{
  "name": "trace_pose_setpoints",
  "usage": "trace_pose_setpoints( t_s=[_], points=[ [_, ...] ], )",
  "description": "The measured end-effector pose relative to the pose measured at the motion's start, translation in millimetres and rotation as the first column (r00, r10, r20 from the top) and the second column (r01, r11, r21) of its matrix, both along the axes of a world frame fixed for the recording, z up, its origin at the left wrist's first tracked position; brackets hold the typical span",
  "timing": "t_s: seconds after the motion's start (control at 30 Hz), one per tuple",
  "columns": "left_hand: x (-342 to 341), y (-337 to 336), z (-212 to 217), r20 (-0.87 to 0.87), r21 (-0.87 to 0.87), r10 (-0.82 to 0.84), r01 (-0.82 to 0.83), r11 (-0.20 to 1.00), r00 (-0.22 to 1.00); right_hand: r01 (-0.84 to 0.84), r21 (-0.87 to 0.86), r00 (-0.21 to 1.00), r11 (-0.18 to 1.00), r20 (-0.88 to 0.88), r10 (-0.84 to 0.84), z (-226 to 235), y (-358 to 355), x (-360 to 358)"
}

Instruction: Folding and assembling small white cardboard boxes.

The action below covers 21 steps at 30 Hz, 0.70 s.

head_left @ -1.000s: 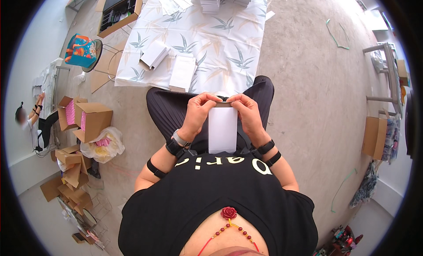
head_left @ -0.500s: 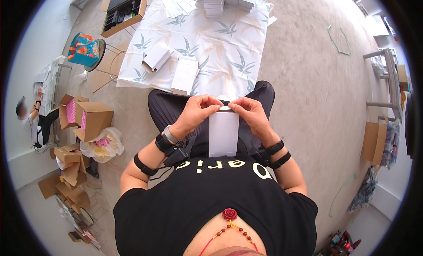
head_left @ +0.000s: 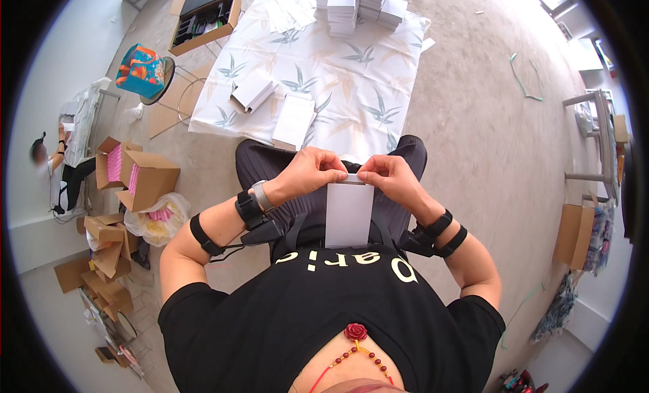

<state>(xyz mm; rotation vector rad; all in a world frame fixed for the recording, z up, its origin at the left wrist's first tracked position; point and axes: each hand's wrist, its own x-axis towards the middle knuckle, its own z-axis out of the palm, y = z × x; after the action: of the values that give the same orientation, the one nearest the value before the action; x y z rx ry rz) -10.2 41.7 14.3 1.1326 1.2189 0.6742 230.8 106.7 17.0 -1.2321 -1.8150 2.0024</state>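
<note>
A white cardboard box point(head_left: 349, 217), long and narrow, stretches over my lap with its near end against my shirt. At its far end a short flap point(head_left: 353, 179) shows between my fingertips. My left hand point(head_left: 307, 171) pinches the left corner of that end between thumb and index finger. Closed in a like pinch, my right hand point(head_left: 397, 185) grips the right corner. The box's underside and the fingers curled behind the flap are hidden.
Ahead stands a table with a leaf-patterned cloth point(head_left: 351, 88). It bears stacked white boxes point(head_left: 342, 13), a tilted white box point(head_left: 253, 90) and flat white cartons point(head_left: 293, 120). Open brown cartons point(head_left: 152, 180) and a stool with a blue bag point(head_left: 140, 70) are leftward; a person sits far left.
The whole view has shifted slightly. My elbows have spread outward, and the flap at the box's far end now shows more between my fingertips. Both hands stay at that end.
</note>
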Motion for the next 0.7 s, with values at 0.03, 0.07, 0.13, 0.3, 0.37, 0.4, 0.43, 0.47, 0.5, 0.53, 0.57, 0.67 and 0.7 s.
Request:
trace_pose_setpoints(
  t_s=[0.03, 0.07, 0.13, 0.3, 0.37, 0.4, 0.43, 0.47, 0.5, 0.53, 0.57, 0.67, 0.7],
  points=[
    [0.8, -0.4, 1.3, -0.046, 0.044, -0.017, 0.019, 0.999, 0.999, 0.015, -0.002, 1.0, 1.0, -0.019, -0.015, -4.8, -2.7, 0.6],
    [0.0, 1.5, 2.8, -0.044, 0.039, -0.019, 0.021, 0.999, 0.999, 0.03, -0.005, 0.999, 1.0, -0.037, -0.03, -9.1, -5.2, 1.1],
    [-5.5, 10.0, 9.7, -0.122, 0.075, -0.109, 0.119, 0.99, 0.986, 0.058, -0.071, 0.993, 0.996, -0.094, -0.065, -14.6, -8.6, -0.7],
    [-5.5, 27.5, 44.4, -0.312, 0.138, -0.244, 0.298, 0.945, 0.918, 0.063, -0.362, 0.977, 0.93, -0.169, -0.132, -28.4, -25.3, -5.1],
    [-4.5, 30.2, 45.7, -0.317, 0.16, -0.263, 0.325, 0.932, 0.911, 0.042, -0.546, 0.943, 0.837, -0.255, -0.213, -34.4, -37.8, -7.2],
    [-4.0, 31.3, 46.3, -0.328, 0.181, -0.28, 0.351, 0.919, 0.902, -0.007, -0.702, 0.895, 0.712, -0.322, -0.309, -39.3, -41.4, -7.5],
    [-2.3, 31.5, 48.2, -0.324, 0.179, -0.281, 0.35, 0.919, 0.903, -0.189, -0.661, 0.843, 0.726, -0.489, -0.226, -46.5, -42.3, -11.7],
    [0.0, 32.0, 50.8, -0.331, 0.194, -0.283, 0.359, 0.913, 0.9, -0.187, -0.664, 0.844, 0.724, -0.486, -0.227, -49.9, -45.8, -10.0],
    [1.5, 32.1, 51.6, -0.337, 0.209, -0.286, 0.368, 0.906, 0.897, -0.258, -0.682, 0.767, 0.684, -0.575, -0.285, -52.7, -51.1, -9.4],
    [1.1, 31.6, 50.2, -0.337, 0.206, -0.285, 0.366, 0.908, 0.897, -0.333, -0.688, 0.676, 0.645, -0.651, -0.345, -48.2, -54.2, -12.4],
    [0.3, 30.9, 48.2, -0.327, 0.233, -0.283, 0.367, 0.9, 0.902, -0.334, -0.689, 0.676, 0.643, -0.65, -0.346, -46.2, -56.0, -13.8],
    [-1.5, 27.2, 45.2, -0.295, 0.263, -0.279, 0.358, 0.896, 0.914, -0.301, -0.676, 0.708, 0.672, -0.631, -0.318, -45.0, -60.3, -13.9],
    [-2.0, 25.4, 44.5, -0.274, 0.268, -0.273, 0.345, 0.899, 0.922, -0.289, -0.663, 0.703, 0.691, -0.637, -0.317, -45.7, -61.2, -13.1]
  ],
)
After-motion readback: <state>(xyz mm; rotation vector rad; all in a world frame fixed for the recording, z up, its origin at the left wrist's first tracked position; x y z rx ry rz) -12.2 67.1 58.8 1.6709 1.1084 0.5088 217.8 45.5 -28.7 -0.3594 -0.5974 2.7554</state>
